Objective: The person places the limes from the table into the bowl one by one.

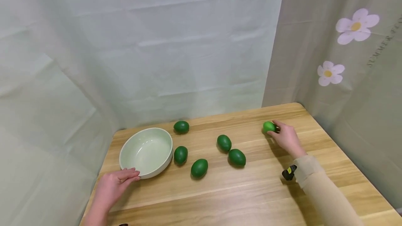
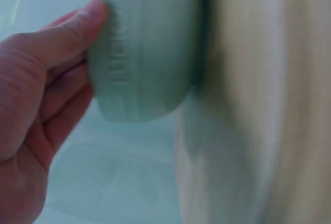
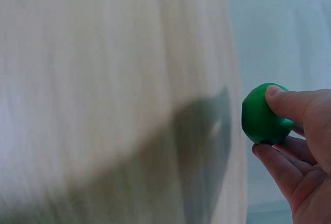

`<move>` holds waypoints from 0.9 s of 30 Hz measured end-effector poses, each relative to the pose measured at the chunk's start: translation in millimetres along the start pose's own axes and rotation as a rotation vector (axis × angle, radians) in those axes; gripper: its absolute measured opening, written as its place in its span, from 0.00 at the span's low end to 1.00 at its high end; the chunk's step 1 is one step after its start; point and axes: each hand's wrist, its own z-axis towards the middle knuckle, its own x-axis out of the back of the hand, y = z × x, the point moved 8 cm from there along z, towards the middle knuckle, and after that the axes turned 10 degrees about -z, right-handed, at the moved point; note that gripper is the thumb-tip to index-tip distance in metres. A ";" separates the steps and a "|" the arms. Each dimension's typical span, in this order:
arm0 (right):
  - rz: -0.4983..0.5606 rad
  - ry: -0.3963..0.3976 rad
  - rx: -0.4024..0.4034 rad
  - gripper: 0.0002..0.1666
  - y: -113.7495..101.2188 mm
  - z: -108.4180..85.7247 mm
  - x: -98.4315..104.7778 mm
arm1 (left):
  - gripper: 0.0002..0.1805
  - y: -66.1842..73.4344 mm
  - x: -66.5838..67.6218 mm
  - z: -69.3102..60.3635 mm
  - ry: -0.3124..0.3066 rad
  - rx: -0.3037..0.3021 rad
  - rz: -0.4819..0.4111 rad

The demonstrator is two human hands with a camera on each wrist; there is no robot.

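A pale green bowl [image 1: 146, 151] stands at the table's left. My left hand [image 1: 114, 185] pinches its near rim between thumb and fingers; in the left wrist view that hand [image 2: 46, 84] grips the bowl wall [image 2: 150, 53], which bears raised lettering. Over at the right, my right hand [image 1: 287, 138] holds a bright green fruit [image 1: 268, 127]. The right wrist view shows the thumb and fingertips of this hand [image 3: 305, 146] around the green fruit [image 3: 262, 115]. Several dark green fruits lie between the hands, one of them [image 1: 180, 155] close beside the bowl.
Other dark green fruits lie at the back [image 1: 181, 127], nearer the front [image 1: 199, 168], and as a close pair [image 1: 224, 143] [image 1: 237, 157] mid-table. A small black object [image 1: 289, 173] is by the right sleeve. Hanging cloth [image 1: 194, 51] borders the wooden table [image 1: 251, 194].
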 end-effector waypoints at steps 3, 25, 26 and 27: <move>0.044 0.015 0.002 0.39 -7.5 0.4 2.5 | 0.17 0.6 1.9 -0.6 -0.049 0.031 0.021; 0.221 0.050 0.158 0.33 -100.5 9.8 -5.6 | 0.12 -6.2 -1.0 10.8 -0.173 0.118 0.042; 0.234 0.047 0.168 0.33 -106.0 9.6 -7.5 | 0.12 -6.1 -2.0 11.9 -0.175 0.112 0.040; 0.249 0.043 0.180 0.33 -111.7 9.3 -9.1 | 0.12 -6.3 -2.9 12.7 -0.177 0.107 0.040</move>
